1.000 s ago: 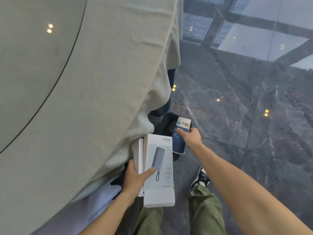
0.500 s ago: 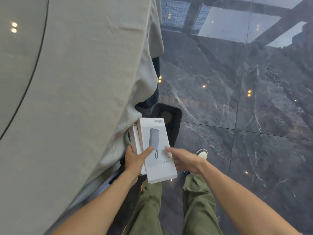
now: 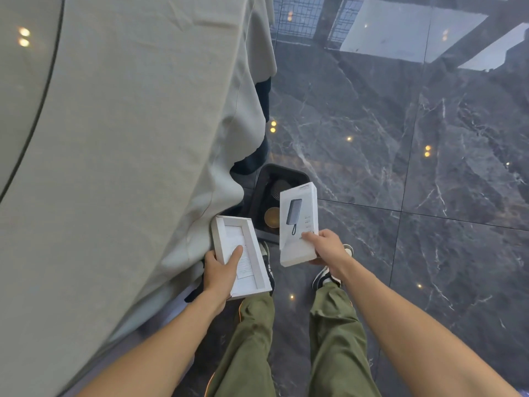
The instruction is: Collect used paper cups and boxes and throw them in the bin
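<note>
A black bin [image 3: 297, 179] stands on the floor beside the table, with paper cups [image 3: 273, 216] lying inside it. My right hand [image 3: 327, 247] grips a white box lid [image 3: 299, 222] printed with a power bank picture, held over the bin's near right side. My left hand [image 3: 221, 270] holds the open white box tray [image 3: 243, 253], with a paper insert in it, just left of the bin and against the tablecloth.
A round table under a grey-green tablecloth [image 3: 128, 153] fills the left half, its cloth hanging down next to the bin. Dark polished marble floor [image 3: 415, 196] spreads to the right. My two shoes [image 3: 325, 277] stand just short of the bin.
A second ago my right hand held a small blue-and-white carton over the bin; that carton is gone from view. My right hand then took the printed lid off the stack held by my left hand.
</note>
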Action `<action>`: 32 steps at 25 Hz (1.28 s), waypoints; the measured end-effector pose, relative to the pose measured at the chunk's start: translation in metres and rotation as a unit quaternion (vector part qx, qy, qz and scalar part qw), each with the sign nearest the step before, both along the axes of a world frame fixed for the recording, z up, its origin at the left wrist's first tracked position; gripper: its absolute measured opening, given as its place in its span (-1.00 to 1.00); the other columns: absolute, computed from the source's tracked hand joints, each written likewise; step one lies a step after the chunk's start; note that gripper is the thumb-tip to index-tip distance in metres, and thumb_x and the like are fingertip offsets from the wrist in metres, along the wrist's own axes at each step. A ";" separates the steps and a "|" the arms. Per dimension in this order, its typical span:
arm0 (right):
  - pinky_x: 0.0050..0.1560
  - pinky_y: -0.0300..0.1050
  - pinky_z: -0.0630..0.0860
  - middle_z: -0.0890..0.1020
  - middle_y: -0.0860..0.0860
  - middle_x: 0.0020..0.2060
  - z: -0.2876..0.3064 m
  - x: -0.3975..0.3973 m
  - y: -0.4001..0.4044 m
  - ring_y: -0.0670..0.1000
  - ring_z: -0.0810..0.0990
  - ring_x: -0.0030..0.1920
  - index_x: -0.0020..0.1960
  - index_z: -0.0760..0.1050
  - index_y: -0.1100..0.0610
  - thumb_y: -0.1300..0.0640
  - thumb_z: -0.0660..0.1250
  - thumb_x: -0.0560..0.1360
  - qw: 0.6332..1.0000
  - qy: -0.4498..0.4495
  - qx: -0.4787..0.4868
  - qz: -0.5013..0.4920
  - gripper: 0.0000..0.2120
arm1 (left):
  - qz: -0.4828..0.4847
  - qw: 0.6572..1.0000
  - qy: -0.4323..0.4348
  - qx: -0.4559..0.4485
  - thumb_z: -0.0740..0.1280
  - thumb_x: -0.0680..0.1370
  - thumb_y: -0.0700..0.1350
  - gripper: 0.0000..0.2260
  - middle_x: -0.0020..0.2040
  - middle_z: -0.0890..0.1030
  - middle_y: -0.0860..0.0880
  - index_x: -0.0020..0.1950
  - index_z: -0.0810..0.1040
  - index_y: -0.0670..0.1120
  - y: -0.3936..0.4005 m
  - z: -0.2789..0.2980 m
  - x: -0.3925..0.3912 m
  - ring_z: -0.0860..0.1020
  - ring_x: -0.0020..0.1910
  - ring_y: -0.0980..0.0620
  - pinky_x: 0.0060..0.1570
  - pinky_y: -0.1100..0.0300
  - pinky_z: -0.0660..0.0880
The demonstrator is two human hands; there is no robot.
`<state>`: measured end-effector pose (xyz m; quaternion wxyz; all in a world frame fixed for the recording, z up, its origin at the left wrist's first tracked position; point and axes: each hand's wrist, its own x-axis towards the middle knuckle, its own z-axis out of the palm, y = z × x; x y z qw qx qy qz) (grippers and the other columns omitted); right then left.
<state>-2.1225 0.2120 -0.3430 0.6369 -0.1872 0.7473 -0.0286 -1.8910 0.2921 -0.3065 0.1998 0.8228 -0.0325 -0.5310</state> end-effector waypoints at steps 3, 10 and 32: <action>-0.29 0.00 0.71 0.68 0.20 0.00 -0.004 0.010 -0.016 0.11 0.69 -0.17 0.06 0.55 0.26 -0.16 0.39 0.54 0.998 -0.002 0.011 0.058 -0.55 | -0.013 1.000 -0.006 0.000 0.46 0.58 0.08 -0.60 0.14 0.60 -0.05 0.26 0.42 -0.08 0.003 0.001 0.000 0.59 0.03 -0.05 -0.28 0.22 0.44; 0.08 0.18 0.67 0.65 0.18 0.08 0.004 0.018 -0.018 0.14 0.71 0.00 0.29 0.49 0.23 -0.14 0.31 0.60 0.993 -0.017 0.015 0.113 -0.53 | -0.011 0.999 0.045 -0.015 0.35 0.66 0.05 -0.71 0.06 0.64 0.00 0.25 0.50 -0.11 -0.021 -0.004 -0.009 0.59 -0.09 0.14 -0.29 0.28 0.44; -0.01 0.00 0.44 0.56 0.10 0.21 -0.004 0.042 -0.031 0.08 0.53 0.06 0.40 0.35 0.19 -0.14 0.28 0.60 0.956 0.111 -0.111 0.249 -0.48 | -0.085 0.989 0.113 0.044 0.35 0.66 -0.04 -0.64 0.13 0.65 -0.07 0.44 0.50 -0.10 -0.020 -0.018 -0.019 0.66 0.03 -0.01 -0.02 0.13 0.61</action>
